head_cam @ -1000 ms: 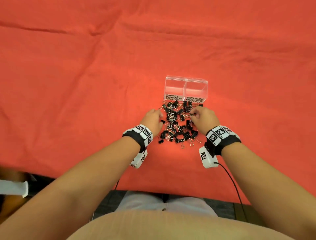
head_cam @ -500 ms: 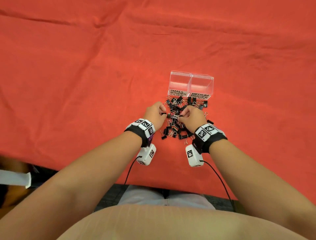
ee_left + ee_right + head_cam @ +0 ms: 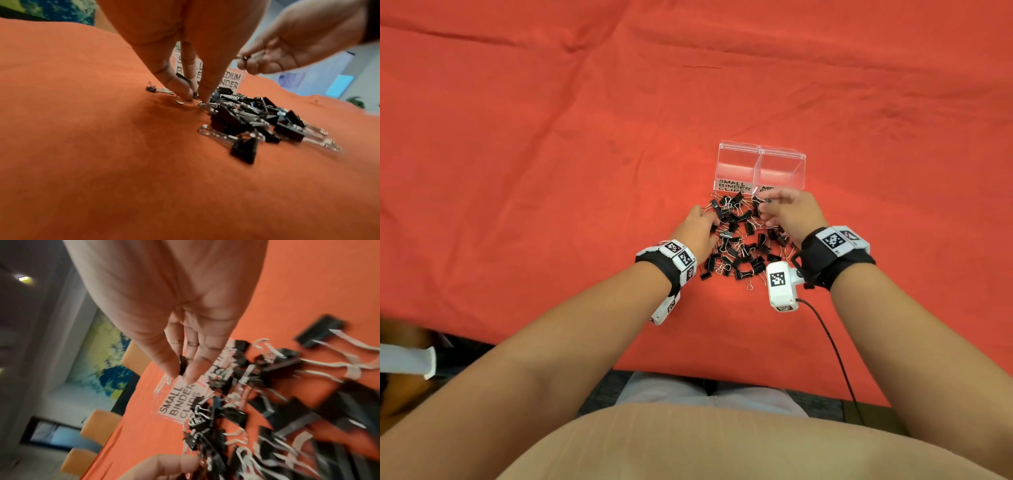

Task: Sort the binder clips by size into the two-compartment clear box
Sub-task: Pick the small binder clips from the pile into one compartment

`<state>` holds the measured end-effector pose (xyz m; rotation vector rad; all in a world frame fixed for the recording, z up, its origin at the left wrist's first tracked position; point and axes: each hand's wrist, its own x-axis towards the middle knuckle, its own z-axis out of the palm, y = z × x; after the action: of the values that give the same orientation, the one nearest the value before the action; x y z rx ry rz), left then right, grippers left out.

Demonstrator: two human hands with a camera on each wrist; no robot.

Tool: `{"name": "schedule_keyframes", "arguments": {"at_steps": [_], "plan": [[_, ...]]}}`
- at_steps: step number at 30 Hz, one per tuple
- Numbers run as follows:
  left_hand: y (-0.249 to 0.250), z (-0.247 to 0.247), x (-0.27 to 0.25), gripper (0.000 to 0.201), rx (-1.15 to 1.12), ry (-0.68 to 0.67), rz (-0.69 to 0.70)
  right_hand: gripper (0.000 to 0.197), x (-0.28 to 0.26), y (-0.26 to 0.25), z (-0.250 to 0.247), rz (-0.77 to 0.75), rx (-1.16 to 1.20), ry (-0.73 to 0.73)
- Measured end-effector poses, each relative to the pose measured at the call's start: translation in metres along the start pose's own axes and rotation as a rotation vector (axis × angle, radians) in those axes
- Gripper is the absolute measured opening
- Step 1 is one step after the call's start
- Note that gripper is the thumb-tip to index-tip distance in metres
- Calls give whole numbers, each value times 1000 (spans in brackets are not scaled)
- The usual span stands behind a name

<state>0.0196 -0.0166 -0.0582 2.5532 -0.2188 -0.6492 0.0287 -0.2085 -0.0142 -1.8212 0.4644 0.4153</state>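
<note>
A pile of black binder clips (image 3: 739, 240) with silver handles lies on the red cloth, just in front of the clear two-compartment box (image 3: 760, 150). Its labels read SMALL BINDER CLIPS (image 3: 734, 188) on the left and MEDIUM on the right. My right hand (image 3: 768, 202) hovers at the box's front wall. In the right wrist view it (image 3: 183, 376) pinches a small black clip (image 3: 182, 365) between thumb and finger. My left hand (image 3: 710, 222) reaches down at the pile's left edge, where its fingertips (image 3: 185, 92) and thumb close on a small clip (image 3: 196, 95) on the cloth.
The red cloth (image 3: 551, 171) covers the whole table and its near edge runs just before my lap. A cable (image 3: 832, 342) trails from the right wrist camera. One stray clip (image 3: 151, 88) lies left of my left fingers. Orange chairs (image 3: 98, 423) stand beyond the table.
My right hand has left the middle of the pile and moved forward to the box front with a clip. My left hand has dropped to the pile's left edge.
</note>
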Motion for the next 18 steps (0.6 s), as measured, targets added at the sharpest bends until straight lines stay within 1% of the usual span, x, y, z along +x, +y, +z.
{"name": "schedule_keyframes", "arguments": {"at_steps": [4,6,8,11,12,14,16,18], "plan": [[1,-3,2,17,146,-19,57,18,18,-33,10,-92,-160,56],[0,-4,3,16,204,-27,83,21,29,-45,17,-134,-235,82],[0,-8,5,17,198,-30,87,25,36,-52,20,-151,-308,80],[4,-21,9,18,68,34,61,28,36,-51,22,-156,-384,92],[6,-28,11,18,11,71,44,24,34,-48,23,-169,-419,95],[14,-43,17,18,-123,140,2,16,27,-37,27,-179,-500,58],[25,-56,28,15,-240,191,-15,19,19,-22,34,-181,-570,4],[38,-68,42,12,-292,227,4,25,13,-10,38,-219,-656,-36]]}}
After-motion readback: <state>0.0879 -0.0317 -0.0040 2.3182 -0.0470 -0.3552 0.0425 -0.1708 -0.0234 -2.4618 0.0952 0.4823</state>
